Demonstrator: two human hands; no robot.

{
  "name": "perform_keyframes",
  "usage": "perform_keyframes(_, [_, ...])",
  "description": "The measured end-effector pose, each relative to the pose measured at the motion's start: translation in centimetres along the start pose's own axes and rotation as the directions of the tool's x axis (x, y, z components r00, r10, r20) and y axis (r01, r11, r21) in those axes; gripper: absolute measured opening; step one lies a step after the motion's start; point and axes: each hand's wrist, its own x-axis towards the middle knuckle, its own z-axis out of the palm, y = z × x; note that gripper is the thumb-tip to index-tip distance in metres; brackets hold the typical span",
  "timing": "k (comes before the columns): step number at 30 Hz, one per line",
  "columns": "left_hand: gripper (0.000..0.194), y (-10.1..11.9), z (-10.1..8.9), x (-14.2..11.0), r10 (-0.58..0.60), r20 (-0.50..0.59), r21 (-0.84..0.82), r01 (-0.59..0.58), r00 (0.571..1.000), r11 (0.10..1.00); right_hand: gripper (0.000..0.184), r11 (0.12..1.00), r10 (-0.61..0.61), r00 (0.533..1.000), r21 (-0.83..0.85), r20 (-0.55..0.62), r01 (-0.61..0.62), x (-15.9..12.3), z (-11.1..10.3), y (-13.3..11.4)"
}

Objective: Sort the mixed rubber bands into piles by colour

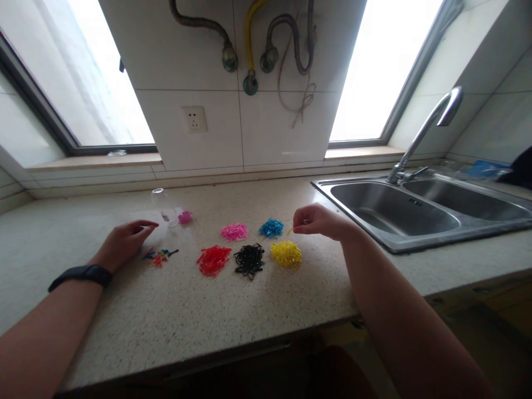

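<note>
Right hand (318,221) pinches a yellow band (290,231) by the yellow pile (286,254)
Probably one band — too small to be sure; a light pinch, clear of the blue pile (271,228), should serve. Left hand (124,241), fingers extended, lies beside the mixed pile (159,257).

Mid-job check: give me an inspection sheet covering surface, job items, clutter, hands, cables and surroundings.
Surface: speckled pale countertop.
Job items: red pile, black pile, yellow pile, pink pile, blue pile; mixed-colour pile to their left.
Clutter: clear container, pink item beside it.
Hands: right hand pinches a yellow strip near the yellow pile; left hand beside the mixed-colour pile, grip unclear.
Cables: knotted cord on wall; plugged-in cable, nothing seen.
Surroundings: sink and faucet right; wall socket.
</note>
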Motion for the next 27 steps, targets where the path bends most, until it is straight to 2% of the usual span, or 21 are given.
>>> perform_keyframes(5, [0.056,0.0,0.0,0.1,0.006,0.04,-0.052,-0.004,0.999,0.999,0.023,0.975,0.085,0.989,-0.213,0.118,-0.058,0.0,-0.3,0.4])
perform_keyframes(13, [0.052,-0.1,0.0,0.2,-0.004,0.032,-0.016,0.005,0.999,1.0,0.022,0.969,0.107,0.961,-0.243,0.256,-0.044,0.3,0.0,1.1])
perform_keyframes(18, [0.053,-1.1,0.1,0.6,0.021,0.028,0.0,-0.021,0.999,1.0,0.02,0.966,0.097,0.968,-0.258,0.233,-0.034,0.5,0.1,1.6])
perform_keyframes(23, [0.055,-1.1,0.0,0.6,0.011,0.028,-0.001,-0.011,1.0,1.0,0.017,0.958,0.097,0.98,-0.283,0.172,-0.046,0.5,-0.2,1.6])
perform_keyframes(27, [0.056,-1.3,0.0,0.7,0.016,0.025,0.003,-0.016,1.0,1.0,0.016,0.957,0.117,0.978,-0.282,0.172,-0.065,0.5,-0.3,1.4])
